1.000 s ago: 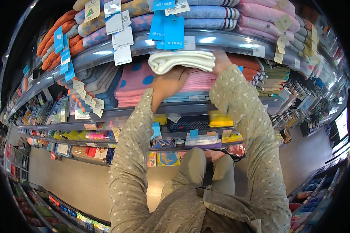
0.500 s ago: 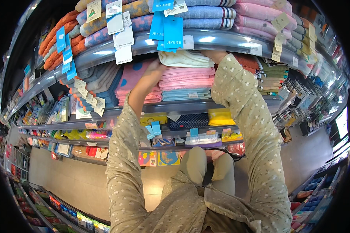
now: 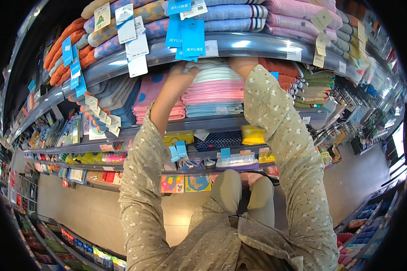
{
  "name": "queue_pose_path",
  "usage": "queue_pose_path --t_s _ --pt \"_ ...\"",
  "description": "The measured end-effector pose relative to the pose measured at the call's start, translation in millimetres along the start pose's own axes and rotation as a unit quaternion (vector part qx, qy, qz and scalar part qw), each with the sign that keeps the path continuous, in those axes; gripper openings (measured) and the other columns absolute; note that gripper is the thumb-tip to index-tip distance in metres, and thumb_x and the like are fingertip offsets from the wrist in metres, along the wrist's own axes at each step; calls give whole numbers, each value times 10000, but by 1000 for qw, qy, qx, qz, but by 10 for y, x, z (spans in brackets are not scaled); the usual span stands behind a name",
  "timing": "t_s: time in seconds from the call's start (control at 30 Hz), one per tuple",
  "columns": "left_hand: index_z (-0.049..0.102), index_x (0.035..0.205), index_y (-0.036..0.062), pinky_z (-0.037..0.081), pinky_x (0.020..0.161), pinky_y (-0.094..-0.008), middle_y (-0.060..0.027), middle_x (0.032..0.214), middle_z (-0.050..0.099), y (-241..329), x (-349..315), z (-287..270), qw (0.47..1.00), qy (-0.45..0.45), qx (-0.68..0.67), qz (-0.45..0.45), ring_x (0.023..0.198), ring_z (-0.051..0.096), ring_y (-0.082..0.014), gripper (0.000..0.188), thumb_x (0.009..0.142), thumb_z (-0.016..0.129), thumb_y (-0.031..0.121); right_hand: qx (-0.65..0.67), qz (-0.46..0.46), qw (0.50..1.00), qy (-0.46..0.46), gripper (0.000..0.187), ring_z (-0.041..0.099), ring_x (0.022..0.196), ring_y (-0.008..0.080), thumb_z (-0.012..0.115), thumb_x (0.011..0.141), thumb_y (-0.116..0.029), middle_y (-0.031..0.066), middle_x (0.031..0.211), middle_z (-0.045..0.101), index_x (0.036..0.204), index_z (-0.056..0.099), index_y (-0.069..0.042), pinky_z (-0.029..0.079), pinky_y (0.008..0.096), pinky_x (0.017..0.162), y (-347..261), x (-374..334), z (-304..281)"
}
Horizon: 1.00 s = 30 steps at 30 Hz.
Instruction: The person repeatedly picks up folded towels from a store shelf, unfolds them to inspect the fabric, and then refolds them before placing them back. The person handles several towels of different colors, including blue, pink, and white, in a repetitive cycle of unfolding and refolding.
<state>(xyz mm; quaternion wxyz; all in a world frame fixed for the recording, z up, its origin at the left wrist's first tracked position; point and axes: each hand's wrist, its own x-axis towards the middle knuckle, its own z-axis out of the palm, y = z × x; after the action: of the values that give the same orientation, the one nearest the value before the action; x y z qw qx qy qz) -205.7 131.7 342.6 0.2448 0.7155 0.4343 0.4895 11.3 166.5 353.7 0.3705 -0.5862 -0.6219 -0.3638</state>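
Note:
A stack of folded towels stands on the shelf below the top one: white towels (image 3: pixel 212 74) on top, pink towels (image 3: pixel 212 93) under them, light blue towels (image 3: pixel 215 109) at the bottom. My left hand (image 3: pixel 182 76) is at the white towels' left side, its thumb stretched out against their edge and its other fingers partly hidden in the shade. On the right side, my right hand (image 3: pixel 242 66) reaches in beneath the upper shelf. Its fingers are out of sight behind the towels and the shelf edge.
The upper shelf's edge (image 3: pixel 239 44) hangs just over my hands, with blue tags (image 3: pixel 193 38) dangling from it. Spotted pink towels (image 3: pixel 144 95) lie left of the stack, red-brown towels (image 3: pixel 282 74) right of it. Lower shelves hold a yellow item (image 3: pixel 253 135) and other goods.
The white towels lie flatter and spread over the pink ones, with more of their layers showing. My left thumb has come out over their edge. The view has shifted slightly.

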Motion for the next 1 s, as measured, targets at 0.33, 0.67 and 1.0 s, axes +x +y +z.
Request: queue_pose_path --t_s 0.33,0.67,1.0 --pt "546 1205 69 460 834 -361 -152 1130 598 257 460 -95 963 -182 196 21 976 561 -233 419 900 539 357 122 -109 981 -102 319 565 1057 342 529 852 -297 167 1123 615 1075 645 -101 431 451 915 -141 185 -88" --pt "436 1325 9 251 1086 -359 -210 1392 410 159 320 275 937 -262 217 78 1301 360 -336 537 942 355 377 209 -136 945 -214 410 501 1149 356 476 873 -298 210 1232 546 1188 579 -57 354 450 1010 -56 -90 -101" --pt "484 1285 36 320 1037 -396 -224 1318 479 162 314 95 928 -217 297 65 1229 434 -368 531 934 347 410 286 -136 946 71 156 550 926 301 582 719 -99 132 1031 587 847 602 -11 453 407 792 -560 -1183 -1232"
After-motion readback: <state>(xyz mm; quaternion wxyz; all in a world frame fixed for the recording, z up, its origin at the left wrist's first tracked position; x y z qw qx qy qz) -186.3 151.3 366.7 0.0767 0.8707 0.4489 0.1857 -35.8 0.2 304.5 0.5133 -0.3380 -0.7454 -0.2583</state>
